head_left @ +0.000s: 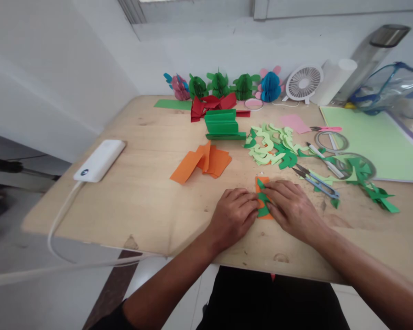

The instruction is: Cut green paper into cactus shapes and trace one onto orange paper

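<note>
Both hands rest on a small orange paper strip (270,216) near the table's front edge. A wavy green paper cutout (262,212) lies on top of it, partly covered by fingers. My left hand (234,211) lies low, its fingertips touching the left side of the cutout. From the right, my right hand (291,206) has its fingers stretched flat over the cutout and strip. Blue-handled thread snips (319,182) lie just beyond the right hand. A pile of light and dark green curvy paper cutouts (270,145) sits behind the hands.
Orange paper pieces (217,161), folded green paper (222,123) and red paper (211,103) lie left of the pile. Paper figures (218,85) and a white fan (303,83) line the wall. A white power bank (101,160) with a cable is at left; tape rolls (331,141) at right.
</note>
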The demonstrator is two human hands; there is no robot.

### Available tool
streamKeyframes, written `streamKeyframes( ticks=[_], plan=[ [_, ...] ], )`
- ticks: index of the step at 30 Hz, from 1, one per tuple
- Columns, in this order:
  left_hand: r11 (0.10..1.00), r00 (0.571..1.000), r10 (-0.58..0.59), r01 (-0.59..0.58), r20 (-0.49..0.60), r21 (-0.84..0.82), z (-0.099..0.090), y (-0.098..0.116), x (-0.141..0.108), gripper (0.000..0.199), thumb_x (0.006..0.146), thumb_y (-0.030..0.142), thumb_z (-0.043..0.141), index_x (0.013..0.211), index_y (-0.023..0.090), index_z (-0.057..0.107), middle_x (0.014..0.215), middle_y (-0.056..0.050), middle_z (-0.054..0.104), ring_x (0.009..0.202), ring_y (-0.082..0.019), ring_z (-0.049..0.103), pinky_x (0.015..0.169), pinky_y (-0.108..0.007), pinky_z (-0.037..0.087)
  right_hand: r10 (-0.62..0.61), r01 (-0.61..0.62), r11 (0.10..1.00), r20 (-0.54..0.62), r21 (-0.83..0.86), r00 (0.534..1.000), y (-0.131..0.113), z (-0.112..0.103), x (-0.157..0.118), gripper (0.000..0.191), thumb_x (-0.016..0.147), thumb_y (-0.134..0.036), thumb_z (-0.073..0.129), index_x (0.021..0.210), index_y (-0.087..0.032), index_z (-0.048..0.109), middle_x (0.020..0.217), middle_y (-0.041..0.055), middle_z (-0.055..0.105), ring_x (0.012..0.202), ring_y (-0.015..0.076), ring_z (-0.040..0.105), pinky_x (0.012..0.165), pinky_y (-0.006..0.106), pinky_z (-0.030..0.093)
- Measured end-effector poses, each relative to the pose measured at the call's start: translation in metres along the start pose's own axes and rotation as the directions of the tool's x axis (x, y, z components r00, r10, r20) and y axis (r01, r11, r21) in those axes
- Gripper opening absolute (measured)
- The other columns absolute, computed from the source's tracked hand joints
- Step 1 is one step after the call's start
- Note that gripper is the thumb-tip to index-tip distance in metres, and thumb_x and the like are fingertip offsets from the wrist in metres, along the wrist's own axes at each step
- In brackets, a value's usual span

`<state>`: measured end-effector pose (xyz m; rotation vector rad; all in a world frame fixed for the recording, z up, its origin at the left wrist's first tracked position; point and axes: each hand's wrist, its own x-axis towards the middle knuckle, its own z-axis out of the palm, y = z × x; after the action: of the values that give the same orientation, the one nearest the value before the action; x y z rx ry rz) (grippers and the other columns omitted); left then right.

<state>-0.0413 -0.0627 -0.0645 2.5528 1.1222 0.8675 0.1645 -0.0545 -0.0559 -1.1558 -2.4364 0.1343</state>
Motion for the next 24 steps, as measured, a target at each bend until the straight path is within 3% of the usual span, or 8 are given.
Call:
streamKeyframes(
  ticks=[10, 19, 24],
  plan=[
    [0.994, 0.997, -0.071, 0.074, 0.035, -0.084, -0.007, -0.001, -0.001, 0.022, 0.087, 0.028, 0.054, 0.103, 0.018, 0.065, 0.113, -0.007, 0.069, 0.111, -0.024, 0.057, 0.095, -0.041, 0.044, -0.01, 0.009, 1.0, 0.043, 0.026, 0.999, 0.003, -0.004, 0.002, 0.031, 0.089, -0.026, 0.054, 0.118, -0.015, 0.061, 0.119, 0.0136, 0.065, 0.111, 0.0304, 0.055, 0.091, 0.049, 0.045],
    [0.992, 0.992, -0.06, 0.072, 0.112, -0.105, -0.006, -0.005, -0.001, 0.03, 0.087, 0.034, 0.054, 0.11, 0.017, 0.063, 0.116, -0.009, 0.068, 0.114, -0.025, 0.055, 0.097, -0.044, 0.042, -0.065, 0.054, 0.996, 0.167, 0.069, 0.984, 0.009, -0.016, 0.001, 0.046, 0.087, -0.035, 0.058, 0.13, -0.018, 0.054, 0.129, 0.0148, 0.059, 0.117, 0.0321, 0.052, 0.093, 0.051, 0.044],
    [0.993, 0.992, -0.061, 0.071, 0.107, -0.089, -0.006, -0.005, -0.001, 0.029, 0.087, 0.034, 0.054, 0.109, 0.018, 0.063, 0.116, -0.008, 0.068, 0.114, -0.025, 0.055, 0.096, -0.042, 0.042, -0.076, 0.065, 0.995, 0.156, 0.072, 0.985, 0.01, -0.015, 0.001, 0.047, 0.086, -0.033, 0.059, 0.13, -0.018, 0.054, 0.128, 0.0147, 0.06, 0.118, 0.0323, 0.052, 0.093, 0.052, 0.044]
  ],
)
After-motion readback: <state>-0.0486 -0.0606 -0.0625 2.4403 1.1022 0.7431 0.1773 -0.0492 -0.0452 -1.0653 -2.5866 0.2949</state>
